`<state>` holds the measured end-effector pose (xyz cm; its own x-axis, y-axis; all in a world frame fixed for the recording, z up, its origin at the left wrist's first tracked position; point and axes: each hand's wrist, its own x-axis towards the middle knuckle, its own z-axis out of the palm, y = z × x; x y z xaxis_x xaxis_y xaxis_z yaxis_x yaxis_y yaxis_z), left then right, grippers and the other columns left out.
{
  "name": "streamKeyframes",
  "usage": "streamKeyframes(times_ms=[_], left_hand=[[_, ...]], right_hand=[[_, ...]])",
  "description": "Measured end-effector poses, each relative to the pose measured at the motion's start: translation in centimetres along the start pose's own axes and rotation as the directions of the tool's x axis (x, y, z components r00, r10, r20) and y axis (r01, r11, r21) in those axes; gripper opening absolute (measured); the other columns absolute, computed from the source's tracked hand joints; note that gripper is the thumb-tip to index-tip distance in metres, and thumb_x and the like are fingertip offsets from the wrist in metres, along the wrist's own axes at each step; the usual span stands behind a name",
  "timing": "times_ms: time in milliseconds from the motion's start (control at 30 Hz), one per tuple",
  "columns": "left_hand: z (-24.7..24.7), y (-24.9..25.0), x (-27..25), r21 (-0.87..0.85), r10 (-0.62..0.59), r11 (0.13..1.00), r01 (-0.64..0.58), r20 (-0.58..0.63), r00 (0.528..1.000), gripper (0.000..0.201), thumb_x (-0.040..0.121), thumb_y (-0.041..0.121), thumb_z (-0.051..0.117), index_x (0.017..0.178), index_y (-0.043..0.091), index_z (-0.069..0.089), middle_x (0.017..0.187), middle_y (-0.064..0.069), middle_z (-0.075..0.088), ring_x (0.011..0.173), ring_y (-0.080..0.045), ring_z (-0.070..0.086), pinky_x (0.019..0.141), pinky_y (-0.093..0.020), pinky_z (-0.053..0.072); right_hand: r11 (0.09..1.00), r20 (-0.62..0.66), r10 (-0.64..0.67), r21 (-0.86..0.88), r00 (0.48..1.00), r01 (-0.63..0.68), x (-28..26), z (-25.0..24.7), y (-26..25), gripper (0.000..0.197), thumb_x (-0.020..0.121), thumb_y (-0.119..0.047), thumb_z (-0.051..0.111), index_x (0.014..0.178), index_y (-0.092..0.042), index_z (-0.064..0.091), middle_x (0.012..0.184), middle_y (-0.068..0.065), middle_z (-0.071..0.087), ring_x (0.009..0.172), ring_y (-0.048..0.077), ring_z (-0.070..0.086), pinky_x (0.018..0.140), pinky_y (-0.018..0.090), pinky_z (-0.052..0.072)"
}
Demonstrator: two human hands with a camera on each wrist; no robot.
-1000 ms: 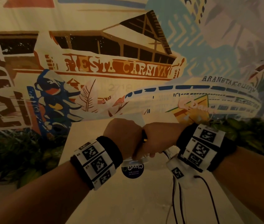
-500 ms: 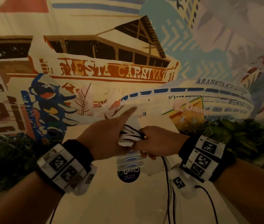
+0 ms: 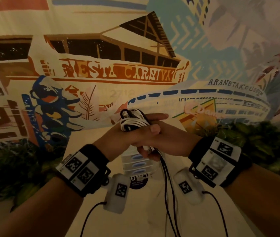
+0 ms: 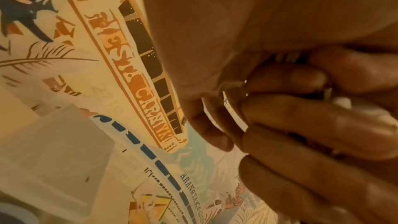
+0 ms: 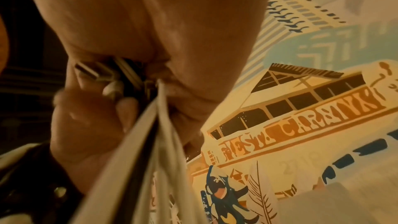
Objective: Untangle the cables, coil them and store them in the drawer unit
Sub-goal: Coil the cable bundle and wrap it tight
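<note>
While I monitor the head view, my left hand (image 3: 118, 139) and right hand (image 3: 163, 141) jointly grip the cable bundle (image 3: 133, 121) above the drawer unit (image 3: 136, 164) on the table (image 3: 101, 219). Left wrist view: fingers (image 4: 301, 134) curl around white cable. Right wrist view: fingers clamp cable strands (image 5: 150, 142) trailing downward.

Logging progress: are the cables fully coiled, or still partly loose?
Partly loose. A white and black bundle sits wound in the left hand, but strands hang down from the right hand.
</note>
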<state>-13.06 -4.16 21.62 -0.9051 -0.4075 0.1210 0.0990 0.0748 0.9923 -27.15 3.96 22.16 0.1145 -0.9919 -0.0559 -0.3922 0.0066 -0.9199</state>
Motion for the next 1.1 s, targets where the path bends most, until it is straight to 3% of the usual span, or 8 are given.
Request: streamKeyframes(times_ms=[167, 333, 433, 567, 667, 833, 1000, 1100], left_hand=[[0.5, 0.8, 0.4, 0.127, 0.1, 0.988, -0.091, -0.067, 0.993, 0.031, 0.092, 0.02, 0.068, 0.123, 0.021, 0.067, 0.112, -0.002, 0.075, 0.067, -0.029, 0.074, 0.05, -0.026, 0.055], [0.2, 1.5, 0.7, 0.255, 0.277, 0.936, -0.242, -0.109, 0.955, 0.017, 0.092, 0.002, 0.06, 0.103, 0.004, 0.073, 0.107, -0.004, 0.077, 0.103, -0.021, 0.072, 0.086, -0.031, 0.059], [-0.5, 1.9, 0.8, 0.244, 0.297, 0.939, -0.244, -0.209, 0.932, 0.022, 0.086, 0.003, 0.055, 0.084, 0.012, 0.075, 0.084, -0.008, 0.075, 0.085, -0.024, 0.073, 0.081, -0.035, 0.059], [-1.9, 2.1, 0.7, 0.362, 0.242, 0.922, -0.138, -0.26, 0.935, 0.019, 0.082, 0.011, 0.058, 0.074, 0.02, 0.073, 0.07, -0.006, 0.069, 0.065, -0.022, 0.064, 0.066, -0.036, 0.056], [-2.3, 1.5, 0.5, 0.497, 0.202, 0.867, -0.031, -0.294, 0.934, 0.008, 0.074, 0.022, 0.067, 0.076, 0.026, 0.073, 0.078, -0.003, 0.072, 0.076, -0.025, 0.069, 0.074, -0.048, 0.06], [-1.2, 0.8, -0.1, 0.561, 0.256, 0.828, -0.015, -0.353, 0.9, 0.002, 0.082, 0.007, 0.074, 0.083, 0.006, 0.073, 0.083, -0.015, 0.072, 0.082, -0.027, 0.068, 0.075, -0.036, 0.056], [-1.8, 0.7, -0.1, 0.75, 0.112, 0.659, -0.05, -0.032, 0.993, 0.021, 0.085, 0.026, 0.072, 0.075, 0.009, 0.063, 0.06, -0.006, 0.059, 0.054, -0.021, 0.058, 0.055, -0.035, 0.05], [-1.8, 0.8, -0.1, 0.888, 0.095, 0.421, -0.184, 0.158, 0.983, 0.018, 0.085, 0.04, 0.069, 0.077, 0.025, 0.061, 0.062, 0.01, 0.056, 0.057, -0.005, 0.052, 0.056, -0.018, 0.035]], right_hand=[[0.997, -0.003, -0.056, -0.058, 0.998, 0.055, -0.2, -0.2, -0.6, 0.013, 0.102, -0.02, 0.059, 0.09, -0.023, 0.063, 0.073, 0.0, 0.067, 0.06, 0.014, 0.06, 0.056, 0.023, 0.05], [0.998, -0.01, -0.063, -0.007, 0.998, 0.063, -0.6, -0.7, 0.6, 0.017, 0.097, -0.022, 0.066, 0.1, -0.005, 0.066, 0.072, 0.005, 0.067, 0.065, 0.018, 0.065, 0.07, 0.032, 0.057], [0.985, 0.033, -0.003, -0.171, 0.999, 0.009, -0.6, -0.3, 2.4, 0.039, 0.099, -0.045, 0.06, 0.096, -0.006, 0.065, 0.074, 0.003, 0.065, 0.072, 0.022, 0.066, 0.082, 0.04, 0.059], [0.996, 0.035, 0.083, 0.042, 0.996, -0.084, -1.3, -0.1, 4.1, 0.042, 0.096, -0.052, 0.049, 0.093, -0.01, 0.054, 0.063, 0.0, 0.044, 0.06, 0.021, 0.05, 0.061, 0.027, 0.051], [0.972, 0.079, 0.115, 0.196, 0.99, -0.128, -1.8, -0.4, 4.3, 0.05, 0.093, -0.058, 0.045, 0.098, -0.01, 0.054, 0.063, -0.004, 0.03, 0.053, 0.015, 0.029, 0.052, 0.026, 0.034], [0.917, 0.101, 0.219, 0.318, 0.97, -0.241, -1.9, -0.6, 4.5, 0.048, 0.106, -0.051, 0.033, 0.097, -0.013, 0.06, 0.061, -0.004, 0.03, 0.049, 0.01, 0.025, 0.047, 0.022, 0.029], [0.922, 0.099, 0.284, 0.244, 0.954, -0.3, -1.7, -1.1, 4.1, 0.044, 0.108, -0.044, 0.036, 0.091, -0.008, 0.056, 0.061, -0.003, 0.031, 0.051, 0.013, 0.026, 0.05, 0.025, 0.027], [0.906, 0.111, 0.33, 0.243, 0.938, -0.347, -1.4, -1.6, 3.9, 0.044, 0.104, -0.031, 0.031, 0.092, -0.005, 0.063, 0.063, 0.002, 0.039, 0.052, 0.015, 0.034, 0.053, 0.028, 0.033]])
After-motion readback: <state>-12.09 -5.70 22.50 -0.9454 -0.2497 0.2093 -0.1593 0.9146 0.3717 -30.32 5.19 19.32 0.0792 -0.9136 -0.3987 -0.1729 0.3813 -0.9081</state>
